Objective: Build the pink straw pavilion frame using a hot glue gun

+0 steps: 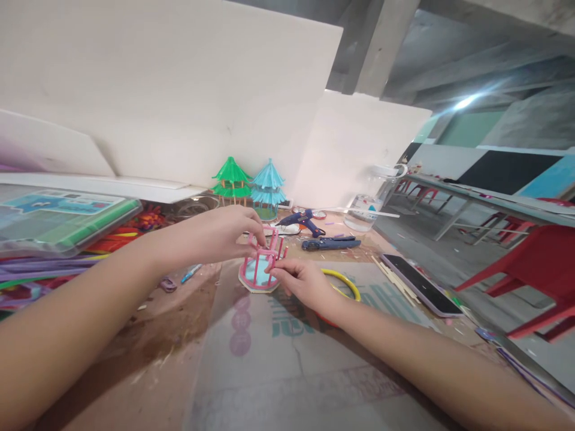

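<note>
In front of me on the table stands a small model frame of pink sticks, on an eight-sided base with a light blue floor. My left hand comes over it from the left, thumb and fingers closed on the pink sticks at its top. Low on its right side, my right hand pinches one of the pink uprights, and the fingertips partly hide that spot. Several upright posts at the right rear stand without a bar across them. Behind the frame are a green pagoda model and a light blue pagoda model.
A glue gun and dark blue pliers lie behind my right hand. Scissors with a yellow handle are partly under my right wrist. A phone and thin sticks lie right; a plastic case sits left.
</note>
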The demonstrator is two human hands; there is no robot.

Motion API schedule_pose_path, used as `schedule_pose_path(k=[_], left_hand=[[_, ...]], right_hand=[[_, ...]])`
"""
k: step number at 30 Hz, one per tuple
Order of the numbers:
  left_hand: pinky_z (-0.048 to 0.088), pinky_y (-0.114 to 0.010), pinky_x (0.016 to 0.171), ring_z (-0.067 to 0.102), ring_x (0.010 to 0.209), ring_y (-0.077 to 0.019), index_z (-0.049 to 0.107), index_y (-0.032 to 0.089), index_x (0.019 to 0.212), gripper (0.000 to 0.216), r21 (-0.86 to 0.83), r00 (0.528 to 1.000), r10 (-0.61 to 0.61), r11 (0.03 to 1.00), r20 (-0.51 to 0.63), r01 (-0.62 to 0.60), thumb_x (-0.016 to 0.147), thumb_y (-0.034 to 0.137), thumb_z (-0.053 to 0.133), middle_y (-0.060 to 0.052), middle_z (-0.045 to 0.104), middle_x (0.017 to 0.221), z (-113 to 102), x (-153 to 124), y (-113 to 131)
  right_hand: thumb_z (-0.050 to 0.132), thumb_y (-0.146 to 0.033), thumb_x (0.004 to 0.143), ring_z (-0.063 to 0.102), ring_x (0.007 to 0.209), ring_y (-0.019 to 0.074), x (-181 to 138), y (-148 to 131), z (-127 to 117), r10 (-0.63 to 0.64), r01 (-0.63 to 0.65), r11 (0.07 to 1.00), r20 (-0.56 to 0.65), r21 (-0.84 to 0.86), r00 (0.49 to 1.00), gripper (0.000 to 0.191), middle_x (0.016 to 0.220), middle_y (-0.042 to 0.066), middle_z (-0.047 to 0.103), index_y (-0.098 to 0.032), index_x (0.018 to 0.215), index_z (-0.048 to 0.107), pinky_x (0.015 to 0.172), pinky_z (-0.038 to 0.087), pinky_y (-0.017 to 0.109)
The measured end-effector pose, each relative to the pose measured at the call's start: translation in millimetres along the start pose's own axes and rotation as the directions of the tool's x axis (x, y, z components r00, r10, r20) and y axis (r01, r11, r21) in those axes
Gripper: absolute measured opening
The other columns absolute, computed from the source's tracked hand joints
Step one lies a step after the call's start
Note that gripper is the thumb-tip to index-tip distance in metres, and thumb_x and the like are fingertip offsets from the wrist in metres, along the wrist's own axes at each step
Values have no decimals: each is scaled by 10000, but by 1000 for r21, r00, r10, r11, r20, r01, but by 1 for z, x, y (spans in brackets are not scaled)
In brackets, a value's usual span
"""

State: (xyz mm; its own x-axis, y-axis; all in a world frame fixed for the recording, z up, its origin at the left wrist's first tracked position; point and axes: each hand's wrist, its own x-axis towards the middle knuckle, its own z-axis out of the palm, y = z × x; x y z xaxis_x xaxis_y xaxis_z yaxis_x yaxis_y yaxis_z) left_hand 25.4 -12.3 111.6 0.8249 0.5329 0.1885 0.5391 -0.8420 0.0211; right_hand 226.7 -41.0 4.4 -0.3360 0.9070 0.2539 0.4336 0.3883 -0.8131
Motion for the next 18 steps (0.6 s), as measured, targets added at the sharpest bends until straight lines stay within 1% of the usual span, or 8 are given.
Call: schedule_pose_path(k=[4,8,11,18], left_hand=[[468,-288,878,620,1018,-182,742,228,910,174,-45,997,40,998,-68,-43,885,254,572,-50,679,1084,1,1,5],[485,-283,855,637,983,-174,756,240,885,173,-42,982,112,992,-153,-120,860,197,591,-51,678,1070,11,4,2],[488,-269,833,644,961,-168,761,240,873,190,-14,973,154,987,-170,-159,857,172,584,-49,686,1047,16,6,-1],[486,-262,806,648,907,-156,761,245,874,217,0,969,172,985,-176,-175,882,173,556,-44,687,1006,19,6,-3]], right_hand=[[545,-331,873,400,486,92,0,1,0,-36,36,999,5,22,999,233,503,-53,458,-172,756,667,500,319,216],[556,-333,877,384,472,91,1,1,1,-31,31,999,11,33,999,233,488,-54,445,-172,766,683,473,313,212],[563,-323,879,392,473,92,1,1,1,-29,29,999,6,27,1000,224,484,-51,454,-171,787,699,467,321,207],[558,-326,874,394,470,97,3,3,2,-34,33,998,21,56,999,230,478,-51,455,-171,772,694,490,338,219]])
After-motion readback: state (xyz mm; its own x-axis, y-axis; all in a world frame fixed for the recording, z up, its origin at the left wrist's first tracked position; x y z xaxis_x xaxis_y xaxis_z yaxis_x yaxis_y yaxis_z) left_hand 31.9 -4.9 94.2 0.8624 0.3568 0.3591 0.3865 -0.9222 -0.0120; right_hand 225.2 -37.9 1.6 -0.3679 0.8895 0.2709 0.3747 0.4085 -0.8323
